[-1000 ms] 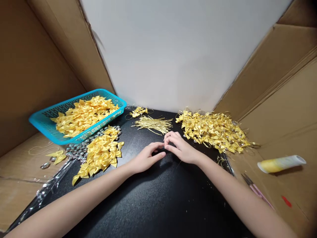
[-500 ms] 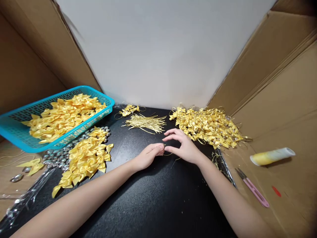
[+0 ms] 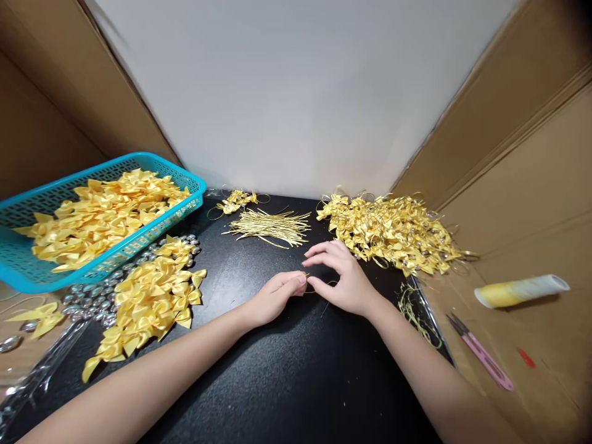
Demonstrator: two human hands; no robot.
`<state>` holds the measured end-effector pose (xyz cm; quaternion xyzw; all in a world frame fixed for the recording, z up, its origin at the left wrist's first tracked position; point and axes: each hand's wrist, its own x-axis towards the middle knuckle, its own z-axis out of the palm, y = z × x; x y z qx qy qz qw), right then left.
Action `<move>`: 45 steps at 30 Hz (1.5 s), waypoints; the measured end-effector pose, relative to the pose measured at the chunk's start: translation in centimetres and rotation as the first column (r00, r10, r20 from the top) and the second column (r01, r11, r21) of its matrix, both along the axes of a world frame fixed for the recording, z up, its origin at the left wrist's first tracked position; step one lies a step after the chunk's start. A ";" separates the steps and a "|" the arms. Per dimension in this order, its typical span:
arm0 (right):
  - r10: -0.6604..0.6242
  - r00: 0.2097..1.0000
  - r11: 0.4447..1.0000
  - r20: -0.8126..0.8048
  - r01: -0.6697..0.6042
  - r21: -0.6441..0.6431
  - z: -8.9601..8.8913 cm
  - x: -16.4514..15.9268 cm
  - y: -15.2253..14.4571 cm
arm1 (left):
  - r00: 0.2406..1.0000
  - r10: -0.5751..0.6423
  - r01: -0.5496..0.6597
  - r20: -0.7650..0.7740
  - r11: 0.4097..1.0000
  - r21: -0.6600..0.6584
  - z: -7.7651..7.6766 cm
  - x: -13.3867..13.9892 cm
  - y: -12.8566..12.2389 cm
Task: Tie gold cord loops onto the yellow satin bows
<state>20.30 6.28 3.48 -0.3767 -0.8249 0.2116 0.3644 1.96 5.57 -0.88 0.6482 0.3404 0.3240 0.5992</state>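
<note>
1. Gold cord (image 3: pixel 318 291): at the fingertips of your left hand (image 3: pixel 276 297), over the middle of the bench (image 3: pixel 277 376). A thin arc of it shows just below the fingertips; most of the rest is too fine or hidden to trace.
2. Left fingers: thumb and forefinger pinched on the cord. A second ago that thumb stood apart from the fingers; the pinch was there half a second ago and is unchanged.
3. Right hand (image 3: pixel 346 280): fingers spread and curved, not gripping anything I can see. Thumb tip is right by the cord; can't tell if it touches.
4. Change: a second ago your right fingers were bunched against the left fingertips; now they're apart. My read: the left alone has the cord, leaving the right free to work it.
5. Beyond your hands: a bundle of cut gold cords (image 3: pixel 272 228), with a small cluster of looped bows (image 3: pixel 238 201) just behind it.
6. Your right: big heap of beaded bows (image 3: pixel 391 234) with cord loops, green-gold clippings (image 3: pixel 416 317) near the bench edge. Off the bench, on cardboard: pink-handled snips (image 3: pixel 488 361), a yellow-white tube (image 3: pixel 522 291), a red scrap (image 3: pixel 526 357).
7. Your left: loose yellow bows (image 3: pixel 148 296) against silver beads (image 3: pixel 95 299), then a blue basket (image 3: pixel 200 192) holding more bows. None of these piles looks changed; only the view has shifted.
</note>
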 end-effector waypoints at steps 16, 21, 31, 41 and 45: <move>-0.044 0.993 0.998 0.110 0.039 0.042 -0.2 0.3 0.5 | 0.926 0.216 -0.129 0.311 0.952 -0.278 0.2 0.0 0.4; -0.003 0.982 0.999 0.191 -0.005 0.044 -0.3 0.1 0.3 | 0.826 0.434 -0.172 0.359 0.801 -0.573 -0.1 0.0 0.6; 0.020 0.953 0.997 0.301 -0.041 0.063 0.8 0.5 -0.1 | 0.928 0.346 -0.298 0.140 0.912 -0.281 -0.4 -0.2 0.0; 0.007 0.984 1.000 0.177 -0.008 0.005 -0.1 -0.2 0.2 | 0.981 0.171 -0.154 -0.088 0.973 0.174 0.0 -0.1 -0.5; -0.032 0.997 0.994 0.065 0.039 -0.106 -0.9 -0.5 0.3 | 0.981 0.188 -0.179 -0.038 0.970 0.163 0.1 -0.1 -0.5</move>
